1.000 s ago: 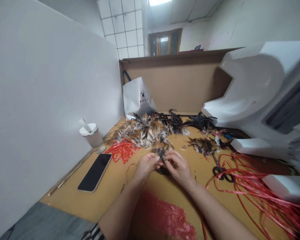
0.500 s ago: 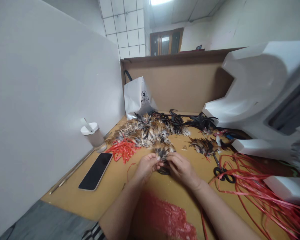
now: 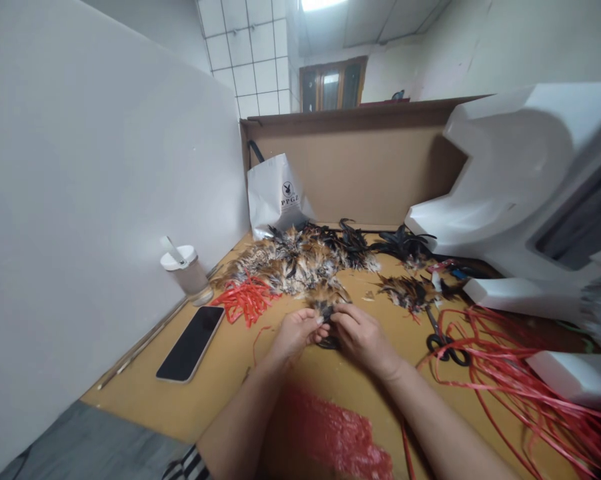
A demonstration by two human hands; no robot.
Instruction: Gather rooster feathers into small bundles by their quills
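My left hand [image 3: 303, 332] and my right hand [image 3: 359, 333] meet at the middle of the table. Between their fingertips is a small bunch of dark feathers [image 3: 325, 312]; both hands pinch it. Brown feathers [image 3: 325, 292] lie just beyond the fingertips, and something dark and round shows partly beneath the hands. A large heap of brown, white and black feathers [image 3: 300, 257] spreads farther back. Left of my hands sits a pile of cut red plastic strips [image 3: 247, 298]. To the right lie a smaller feather cluster [image 3: 407, 292] and black-handled scissors [image 3: 449, 349].
A phone [image 3: 191, 344] and a lidded cup [image 3: 189, 272] stand at the left. Long red plastic strands [image 3: 525, 393] tangle at the right beside white foam pieces [image 3: 520, 167]. A silver bag [image 3: 277, 193] leans on the cardboard wall [image 3: 360, 167]. Red film [image 3: 340, 437] lies near me.
My hands stay in nearly the same place, with fingertips shifting slightly on the feathers. Everything else looks the same.
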